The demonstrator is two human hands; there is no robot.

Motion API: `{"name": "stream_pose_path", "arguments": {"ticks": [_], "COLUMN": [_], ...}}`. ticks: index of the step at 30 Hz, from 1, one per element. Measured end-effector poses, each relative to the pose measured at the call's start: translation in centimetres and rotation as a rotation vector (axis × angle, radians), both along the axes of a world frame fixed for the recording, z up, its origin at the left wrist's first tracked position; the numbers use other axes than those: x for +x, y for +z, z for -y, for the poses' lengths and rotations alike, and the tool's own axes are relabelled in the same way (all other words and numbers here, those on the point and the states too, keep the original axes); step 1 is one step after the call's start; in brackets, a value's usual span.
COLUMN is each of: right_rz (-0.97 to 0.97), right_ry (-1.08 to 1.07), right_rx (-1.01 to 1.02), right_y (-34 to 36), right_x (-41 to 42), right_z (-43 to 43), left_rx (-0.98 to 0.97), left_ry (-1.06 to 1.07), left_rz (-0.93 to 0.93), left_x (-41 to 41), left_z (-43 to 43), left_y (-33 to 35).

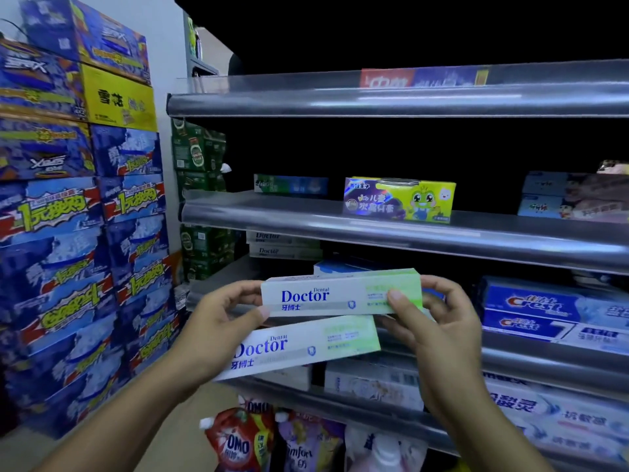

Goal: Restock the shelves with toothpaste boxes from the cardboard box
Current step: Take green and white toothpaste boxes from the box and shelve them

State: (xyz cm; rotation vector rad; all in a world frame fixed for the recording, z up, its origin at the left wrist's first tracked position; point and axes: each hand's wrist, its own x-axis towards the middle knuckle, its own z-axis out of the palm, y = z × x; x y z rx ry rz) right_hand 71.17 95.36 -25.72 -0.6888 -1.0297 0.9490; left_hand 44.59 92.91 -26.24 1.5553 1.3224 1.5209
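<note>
Two Doctor toothpaste boxes are held just in front of the shelving. The upper box (pixel 340 294) is pinched at its left end by the left hand (pixel 221 321), thumb in front and fingers behind. Its right end is pinched by the right hand (pixel 439 321), thumb pressed on the green panel. Its long axis lies nearly level and parallel to the shelf lip, with the printed face turned outward.

The lower box (pixel 299 349) is tilted, right end higher, and its left end is tucked against the left palm. Whether the right hand also touches it cannot be told from this angle.

The shelf (pixel 224 270) just beyond the hands is judged to be the target. A stack of matching Doctor boxes (pixel 284 247) is seen at its back left, beyond the left hand, which is the nearer. Crest boxes (pixel 531 311) fill the right side. A push forward and slightly left, with the axis unchanged, is judged to be called for. The cardboard box is not seen.
</note>
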Motion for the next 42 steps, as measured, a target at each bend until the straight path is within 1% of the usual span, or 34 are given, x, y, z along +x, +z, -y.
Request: {"name": "stream_pose_path", "arguments": {"ticks": [3,6,8,11,16,17,20,22,23,26,28,29,31,33,35,36,37,38,40,42], "right_rz": [0.166,0.368,0.459,0.559,0.822,0.893,1.215,1.331,1.352,1.351,1.316,1.273,1.113,0.955,0.9,0.888,0.878,0.864,0.796,0.585], "right_ry": [-0.069,-0.182,-0.243,-0.254,-0.293,-0.293,-0.284,-0.268,-0.257,-0.248,-0.227,-0.214,-0.221,-0.29,-0.329,-0.31,-0.261,-0.186,0.015,0.234], "right_rx": [0.002,0.005,-0.015,-0.05,-0.135,-0.15,-0.185,-0.193,-0.193,-0.171,-0.175,-0.182,-0.166,-0.028,0.153,0.198,0.191,0.138,-0.04,-0.195], "right_y": [-0.3,-0.3,-0.1,0.2,0.4,0.3,0.1,0.0,0.1,0.0,-0.1,0.0,0.0,-0.3,-0.8,-1.0,-1.1,-1.1,-0.7,-0.1], "right_x": [-3.3,-6.2,-7.9,-10.1,-12.0,-12.1,-12.1,-12.0,-11.9,-11.7,-11.6,-11.6,-11.3,-10.8,-10.3,-10.1,-10.0,-9.9,-9.9,-10.0], "right_z": [-1.9,-4.3,-5.9,-7.9,-9.5,-9.6,-9.6,-9.5,-9.5,-9.4,-9.1,-9.1,-8.9,-8.3,-7.0,-6.1,-5.4,-4.9,-4.5,-4.6], "left_rx": [-0.064,-0.093,-0.109,-0.15,-0.228,-0.249,-0.334,-0.405,-0.425,-0.419,-0.397,-0.385,-0.356,-0.31,-0.254,-0.222,-0.189,-0.158,-0.1,-0.036], "left_ry": [0.047,0.094,0.114,0.126,0.145,0.146,0.141,0.116,0.105,0.1,0.101,0.116,0.164,0.196,0.202,0.196,0.187,0.177,0.16,0.152], "left_rz": [-0.032,-0.067,-0.061,-0.083,-0.177,-0.187,-0.249,-0.307,-0.321,-0.345,-0.333,-0.326,-0.3,-0.278,-0.241,-0.219,-0.2,-0.183,-0.154,-0.139], "left_x": [-2.8,-5.7,-7.3,-9.2,-10.7,-10.8,-11.5,-11.8,-11.9,-11.9,-12.0,-12.1,-12.5,-12.8,-13.1,-13.1,-13.0,-12.8,-12.1,-11.2], "left_z": [-0.6,-1.5,-2.4,-4.0,-6.4,-6.7,-7.4,-7.5,-7.4,-7.3,-7.2,-7.1,-7.0,-6.6,-6.1,-5.8,-5.6,-5.4,-5.2,-5.4], "left_y": [0.1,1.0,2.0,3.3,3.7,3.7,3.6,3.4,3.2,2.9,2.6,2.5,2.4,2.3,2.2,2.2,2.2,2.2,2.2,2.2]}}
